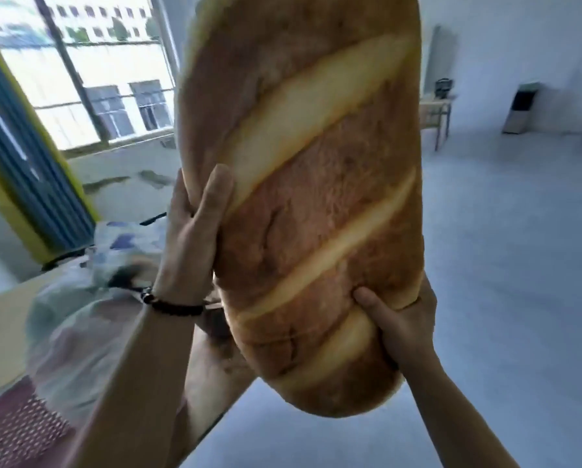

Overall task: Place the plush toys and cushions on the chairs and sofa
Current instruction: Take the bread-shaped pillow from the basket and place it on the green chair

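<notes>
A huge bread-shaped cushion [316,184], brown with pale diagonal slashes, stands nearly upright in the air and fills the middle of the view; its top runs out of frame. My left hand [195,231], with a dark bead bracelet at the wrist, grips its left edge, thumb on the front. My right hand [401,319] clasps the lower right end, thumb pressed into the fabric. No chair or sofa is clearly visible.
Below left lies a clear plastic bag [80,319] with soft things inside, on a pale surface [2,329]. A red patterned fabric [16,430] sits at the bottom left. Windows [90,79] fill the left wall. A wooden table [436,113] stands far back on the grey floor [519,265].
</notes>
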Available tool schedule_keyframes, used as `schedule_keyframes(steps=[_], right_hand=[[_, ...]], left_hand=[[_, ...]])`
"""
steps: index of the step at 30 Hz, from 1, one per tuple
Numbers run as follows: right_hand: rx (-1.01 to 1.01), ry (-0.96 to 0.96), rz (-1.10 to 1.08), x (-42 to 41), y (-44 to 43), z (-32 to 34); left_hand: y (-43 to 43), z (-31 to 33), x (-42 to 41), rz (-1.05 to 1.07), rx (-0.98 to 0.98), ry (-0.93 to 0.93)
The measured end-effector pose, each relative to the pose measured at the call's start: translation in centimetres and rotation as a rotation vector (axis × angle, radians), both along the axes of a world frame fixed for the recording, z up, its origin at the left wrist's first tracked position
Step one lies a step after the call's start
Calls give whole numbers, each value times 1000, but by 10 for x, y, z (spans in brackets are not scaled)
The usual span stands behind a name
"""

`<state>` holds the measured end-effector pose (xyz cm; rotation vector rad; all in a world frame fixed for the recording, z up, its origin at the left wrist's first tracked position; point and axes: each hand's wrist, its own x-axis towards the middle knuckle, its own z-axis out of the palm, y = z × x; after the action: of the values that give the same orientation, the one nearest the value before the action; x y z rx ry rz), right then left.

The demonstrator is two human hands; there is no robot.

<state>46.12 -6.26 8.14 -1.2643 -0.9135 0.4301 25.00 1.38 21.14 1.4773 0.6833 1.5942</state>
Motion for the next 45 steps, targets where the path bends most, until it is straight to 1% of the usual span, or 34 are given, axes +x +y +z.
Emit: schedule_keyframes(steps=[1, 3, 6, 8, 9, 11, 14, 16, 20, 24, 27, 30, 32, 34, 37, 39, 42, 43, 45], right_hand=[[-4, 63, -56, 28, -17, -8], [-12, 132, -165, 81, -56, -24], [-56, 170, -302, 155, -117, -41], [-73, 215, -408, 206, -159, -51], [-89, 241, -458, 232, -182, -56], [-99, 270, -571, 280, -226, -60], [-110, 248, -728, 337, -286, -62], [-118, 231, -792, 368, -318, -63], [-144, 233, -884, 432, -358, -83], [-198, 273, -989, 510, -383, -109], [-201, 316, -1054, 581, -396, -116], [-199, 344, -1116, 647, -407, -107], [-185, 376, -1168, 690, -417, -98], [-167, 416, -1204, 729, -430, -95], [-168, 466, -1248, 777, -447, -107], [-196, 500, -1237, 809, -455, -123], [-265, 555, -1158, 871, -467, -152], [-294, 558, -1129, 896, -471, -162], [-350, 563, -1038, 946, -479, -182]], left_hand=[[-1, -12, 29, -77, 12, 45], [-8, -38, 94, -232, 15, 97], [-20, -81, 195, -375, -90, 144], [-43, -103, 269, -504, -172, 190], [-59, -111, 308, -546, -182, 231], [-95, -119, 380, -610, -155, 278], [-146, -121, 468, -689, -142, 270], [-171, -126, 519, -706, -145, 269], [-212, -148, 616, -728, -116, 258], [-235, -174, 723, -825, -169, 258], [-248, -179, 807, -910, -220, 291], [-260, -165, 884, -1022, -303, 393], [-266, -158, 937, -1121, -309, 453], [-273, -161, 982, -1216, -307, 475], [-283, -179, 1037, -1343, -313, 511], [-291, -200, 1070, -1416, -284, 561], [-308, -238, 1126, -1479, -300, 718], [-313, -251, 1145, -1461, -315, 776], [-322, -275, 1183, -1357, -356, 848]])
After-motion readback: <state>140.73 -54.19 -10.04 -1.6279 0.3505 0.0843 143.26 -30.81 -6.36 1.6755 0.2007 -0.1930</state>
